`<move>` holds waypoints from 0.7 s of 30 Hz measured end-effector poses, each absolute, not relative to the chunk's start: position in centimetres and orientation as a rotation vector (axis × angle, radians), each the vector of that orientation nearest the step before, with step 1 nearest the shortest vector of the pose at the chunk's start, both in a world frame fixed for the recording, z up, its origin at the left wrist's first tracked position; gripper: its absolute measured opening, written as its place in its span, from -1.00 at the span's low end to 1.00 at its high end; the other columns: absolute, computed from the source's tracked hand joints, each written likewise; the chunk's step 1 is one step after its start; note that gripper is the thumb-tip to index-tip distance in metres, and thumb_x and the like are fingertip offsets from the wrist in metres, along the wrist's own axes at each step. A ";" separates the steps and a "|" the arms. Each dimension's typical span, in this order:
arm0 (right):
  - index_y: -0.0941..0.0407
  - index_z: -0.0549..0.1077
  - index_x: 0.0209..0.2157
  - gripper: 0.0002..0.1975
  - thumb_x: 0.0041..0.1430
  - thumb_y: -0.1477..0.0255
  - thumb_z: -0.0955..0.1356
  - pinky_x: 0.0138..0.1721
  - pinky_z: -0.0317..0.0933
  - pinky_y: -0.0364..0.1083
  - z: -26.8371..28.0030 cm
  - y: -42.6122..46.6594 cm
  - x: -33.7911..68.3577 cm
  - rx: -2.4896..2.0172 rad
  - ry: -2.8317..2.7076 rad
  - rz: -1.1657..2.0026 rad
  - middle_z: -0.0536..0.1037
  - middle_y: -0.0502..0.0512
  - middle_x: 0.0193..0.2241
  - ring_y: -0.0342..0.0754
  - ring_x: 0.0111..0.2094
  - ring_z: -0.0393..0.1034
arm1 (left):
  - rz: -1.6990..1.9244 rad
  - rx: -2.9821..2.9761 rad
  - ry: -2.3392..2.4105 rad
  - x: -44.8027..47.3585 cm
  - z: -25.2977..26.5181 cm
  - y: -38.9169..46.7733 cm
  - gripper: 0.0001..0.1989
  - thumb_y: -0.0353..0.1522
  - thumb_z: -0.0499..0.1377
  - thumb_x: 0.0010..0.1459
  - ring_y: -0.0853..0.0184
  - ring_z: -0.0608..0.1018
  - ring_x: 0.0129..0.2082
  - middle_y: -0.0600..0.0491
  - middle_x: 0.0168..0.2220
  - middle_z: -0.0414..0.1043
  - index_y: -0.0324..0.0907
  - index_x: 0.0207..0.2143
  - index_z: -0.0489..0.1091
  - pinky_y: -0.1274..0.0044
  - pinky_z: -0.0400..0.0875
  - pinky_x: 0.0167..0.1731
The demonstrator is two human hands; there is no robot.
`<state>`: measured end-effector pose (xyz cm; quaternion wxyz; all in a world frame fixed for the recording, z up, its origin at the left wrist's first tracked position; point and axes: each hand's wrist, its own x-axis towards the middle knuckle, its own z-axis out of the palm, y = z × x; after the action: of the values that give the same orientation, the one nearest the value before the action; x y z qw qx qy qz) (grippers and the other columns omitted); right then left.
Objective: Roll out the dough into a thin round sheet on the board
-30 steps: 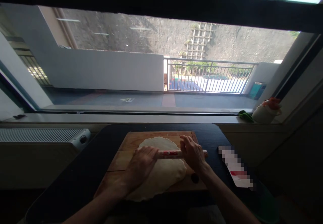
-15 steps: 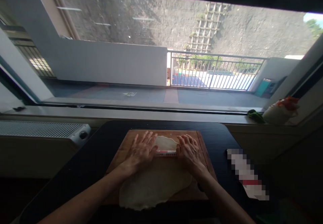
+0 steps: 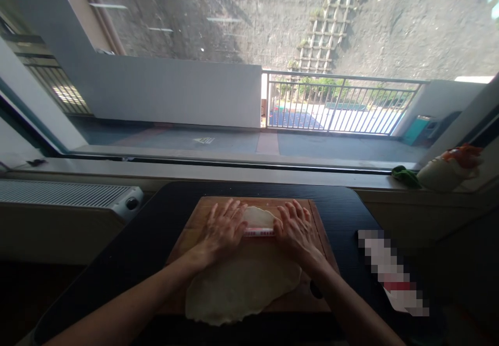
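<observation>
A broad sheet of pale dough (image 3: 241, 289) lies on a wooden cutting board (image 3: 191, 229), its near edge hanging past the board's front. Across the upper part of the dough rests a rolling pin (image 3: 259, 232), whose visible middle carries red and white printing. My left hand (image 3: 226, 226) lies flat over the pin's left end, fingers spread and pointing away. Over the right end is my right hand (image 3: 297, 229), its fingers also stretched forward, thumb inward by the pin. Both pin ends are hidden beneath the hands.
The board sits on a black table (image 3: 339, 205) against a windowsill (image 3: 273, 175). A pixelated packet-like item (image 3: 392, 273) lies at the table's right. A white pot (image 3: 438, 174) and a green item (image 3: 405, 175) stand on the sill. A radiator (image 3: 70, 195) is at left.
The view has shifted slightly, so the board appears a little higher and further right. The printing on the rolling pin looks turned a little. Both hands keep their places on it.
</observation>
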<state>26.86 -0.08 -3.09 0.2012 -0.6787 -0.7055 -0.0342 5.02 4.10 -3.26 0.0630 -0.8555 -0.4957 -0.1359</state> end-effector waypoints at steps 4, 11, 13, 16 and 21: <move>0.06 0.29 0.05 -0.58 0.25 0.22 0.12 0.15 -0.24 0.09 -2.4 2.6 27.0 -1.956 -1.951 -0.022 0.28 0.16 0.08 0.10 0.21 -0.13 | -0.471 -2.479 -1.604 6.1 -2.9 6.6 -0.51 -0.15 -0.15 0.23 0.12 0.13 0.22 -0.04 0.18 0.19 -0.10 0.15 0.20 0.14 -0.10 0.17; 0.09 0.31 0.03 -0.57 0.25 0.19 0.10 0.11 -0.16 0.10 -2.1 3.5 26.9 -2.035 -1.894 0.045 0.23 0.21 0.11 0.11 0.19 -0.08 | -0.506 -2.506 -1.531 6.4 -2.3 6.3 -0.54 -0.20 -0.17 0.24 0.18 0.13 0.22 0.01 0.16 0.23 -0.09 0.12 0.23 0.21 -0.08 0.18; 0.06 0.31 0.03 -0.57 0.26 0.18 0.10 0.15 -0.24 0.10 -2.7 1.4 26.8 -1.961 -1.954 -0.029 0.20 0.17 0.14 0.10 0.23 -0.16 | -0.469 -2.590 -1.422 5.6 -2.6 4.3 -0.53 -0.18 -0.15 0.24 0.19 0.11 0.23 0.04 0.19 0.18 -0.06 0.15 0.19 0.22 -0.11 0.20; 0.04 0.32 0.02 -0.59 0.26 0.19 0.10 0.17 -0.32 0.10 -3.2 0.1 26.8 -1.894 -1.980 -0.127 0.19 0.14 0.15 0.09 0.24 -0.22 | -0.436 -2.641 -1.360 5.1 -2.8 3.5 -0.52 -0.15 -0.14 0.23 0.19 0.08 0.24 0.05 0.21 0.14 -0.04 0.16 0.16 0.23 -0.13 0.20; 0.08 0.39 -0.09 -0.63 0.25 0.22 0.13 0.13 -0.19 0.09 -1.9 4.7 27.3 -1.980 -1.925 -0.037 0.28 0.18 0.06 0.10 0.20 -0.12 | -0.401 -2.541 -1.602 6.9 -2.3 8.0 -0.50 -0.14 -0.18 0.24 0.14 0.12 0.22 -0.03 0.17 0.21 -0.11 0.12 0.23 0.17 -0.04 0.16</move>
<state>27.27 4.72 -1.94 0.1885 -0.7041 -0.6845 -0.0133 6.91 8.05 -2.25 0.0555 -0.8371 -0.5279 -0.1322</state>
